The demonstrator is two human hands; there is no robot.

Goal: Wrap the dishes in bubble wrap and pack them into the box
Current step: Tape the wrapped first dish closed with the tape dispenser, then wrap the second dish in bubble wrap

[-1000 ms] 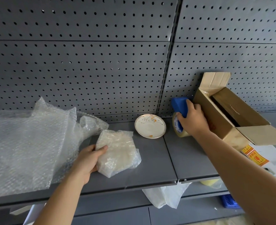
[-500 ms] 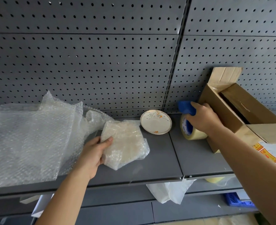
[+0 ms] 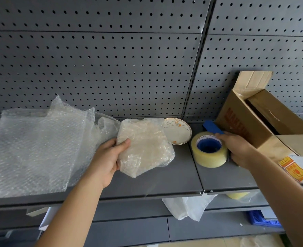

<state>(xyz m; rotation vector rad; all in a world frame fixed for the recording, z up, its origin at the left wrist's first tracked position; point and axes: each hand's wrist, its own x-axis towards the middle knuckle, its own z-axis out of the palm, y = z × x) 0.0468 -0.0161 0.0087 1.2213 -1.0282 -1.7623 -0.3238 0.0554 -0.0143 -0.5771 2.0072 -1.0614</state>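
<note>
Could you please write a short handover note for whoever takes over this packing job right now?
Left grip holds the wrapped bundle by its left edge, at mid-shelf.
Right grip holds the tape roll, beside the open box.
Bare plates sit stacked behind the bundle; spare bubble wrap lies at left.
Done: one bundle wrapped. Left: tape it, box it, then wrap the plates.
</note>
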